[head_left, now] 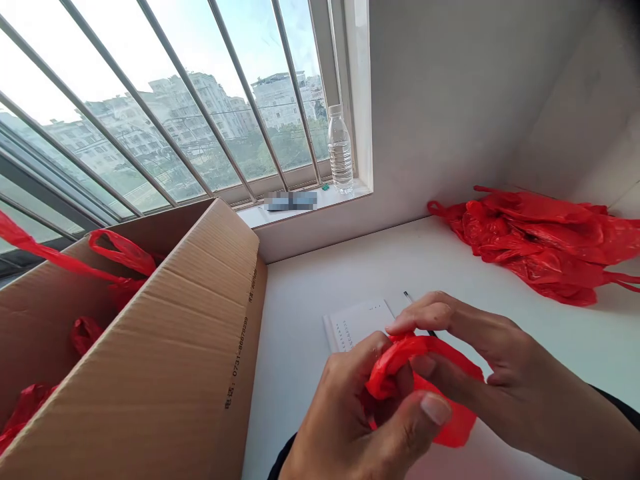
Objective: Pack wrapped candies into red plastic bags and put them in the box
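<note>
A crumpled red plastic bag [415, 373] is held between both hands just above the white table [300, 313]. My left hand [355, 420] grips it from below, thumb pressed across its front. My right hand [475, 360] pinches its top with fingers and thumb. Under the hands lies a white notepad [357, 323] with a black pen [407, 295] beside it, both partly hidden.
An open cardboard box [165, 347] on the left holds several red bags [120, 257]. A pile of red bags [540, 240] lies at the back right by the wall. A clear water bottle [340, 150] stands on the barred window's sill.
</note>
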### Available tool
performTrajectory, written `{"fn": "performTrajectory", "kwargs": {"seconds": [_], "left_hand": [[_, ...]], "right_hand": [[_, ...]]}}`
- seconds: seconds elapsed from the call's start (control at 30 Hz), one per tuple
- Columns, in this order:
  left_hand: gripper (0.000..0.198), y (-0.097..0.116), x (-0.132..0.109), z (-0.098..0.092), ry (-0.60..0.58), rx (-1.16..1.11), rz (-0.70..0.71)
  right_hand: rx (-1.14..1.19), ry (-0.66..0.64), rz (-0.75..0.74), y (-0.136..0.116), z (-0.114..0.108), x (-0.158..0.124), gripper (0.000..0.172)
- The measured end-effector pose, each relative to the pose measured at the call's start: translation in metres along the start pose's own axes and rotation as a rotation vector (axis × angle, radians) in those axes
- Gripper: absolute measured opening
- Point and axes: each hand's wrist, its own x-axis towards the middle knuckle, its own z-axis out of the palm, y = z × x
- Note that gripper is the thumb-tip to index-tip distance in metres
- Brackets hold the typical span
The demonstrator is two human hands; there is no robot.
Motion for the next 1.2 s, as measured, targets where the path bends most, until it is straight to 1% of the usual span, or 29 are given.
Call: {"fn": "performTrajectory", "kwargs": {"seconds": [0.07, 0.1, 0.17, 0.23, 0.3, 0.33, 0.37, 0.4, 0.5, 0.53, 0.6, 0.67, 0.73, 0.77, 0.87, 0.97, 1.03, 1.1, 1.2], "left_hand": [[0.046, 0.0, 0.006, -0.002, -0.11, -0.095, 0.016], [0.043, -0.001, 0.009, -0.002, -0.139, -0.141, 0.014], [0.041, -0.002, 0.013, -0.002, -0.163, -0.197, -0.004], [0.048, -0.003, 0.014, 0.0, -0.166, -0.211, -0.01], [0.065, -0.003, 0.015, 0.003, -0.177, -0.248, 0.013], [0.069, -0.003, 0.016, 0.004, -0.183, -0.254, 0.034], [0.067, -0.004, 0.017, 0.005, -0.184, -0.234, 0.059], [0.059, -0.005, 0.018, 0.005, -0.181, -0.192, 0.09], [0.02, -0.005, 0.023, 0.004, -0.198, -0.077, 0.196], [0.016, -0.005, 0.024, 0.002, -0.214, -0.07, 0.214], [0.023, -0.003, 0.026, 0.0, -0.242, -0.087, 0.222], [0.032, -0.001, 0.026, -0.001, -0.239, -0.079, 0.187], [0.038, -0.001, 0.024, -0.002, -0.241, -0.068, 0.137], [0.04, -0.001, 0.024, -0.002, -0.252, -0.066, 0.115], [0.038, -0.005, 0.023, -0.005, -0.246, -0.067, 0.069], [0.035, -0.007, 0.026, -0.008, -0.268, -0.093, 0.033], [0.035, -0.005, 0.028, -0.009, -0.313, -0.113, 0.051], [0.034, -0.003, 0.03, -0.01, -0.333, -0.133, 0.086], [0.042, -0.004, 0.031, -0.009, -0.337, -0.185, 0.136]], "right_hand": [[-0.029, 0.042, -0.005, 0.002, 0.002, 0.001, 0.022], [-0.049, 0.075, 0.003, 0.002, 0.002, 0.002, 0.022], [-0.067, 0.151, 0.021, 0.003, 0.004, 0.002, 0.023], [-0.048, 0.216, 0.026, 0.003, 0.005, 0.001, 0.024], [-0.02, 0.278, 0.029, 0.0, 0.008, 0.0, 0.024], [-0.007, 0.306, 0.027, -0.002, 0.009, 0.0, 0.023], [0.0, 0.311, 0.021, -0.004, 0.01, 0.0, 0.021], [0.002, 0.293, 0.007, -0.005, 0.012, 0.0, 0.019], [-0.032, 0.174, -0.104, -0.007, 0.013, -0.001, 0.011], [-0.059, 0.149, -0.141, -0.006, 0.012, -0.002, 0.012], [-0.118, 0.172, -0.164, -0.002, 0.01, -0.003, 0.018], [-0.165, 0.209, -0.112, 0.002, 0.008, -0.003, 0.027], [-0.163, 0.202, -0.037, 0.003, 0.007, -0.002, 0.034], [-0.138, 0.181, -0.003, 0.003, 0.007, -0.001, 0.033], [-0.029, 0.118, 0.05, 0.0, 0.008, 0.002, 0.017], [0.043, 0.121, 0.084, -0.004, 0.011, 0.005, 0.01], [0.064, 0.129, 0.107, -0.004, 0.012, 0.005, 0.01], [0.066, 0.134, 0.099, -0.002, 0.013, 0.006, 0.01], [0.052, 0.147, 0.056, 0.001, 0.013, 0.007, 0.01]]}}
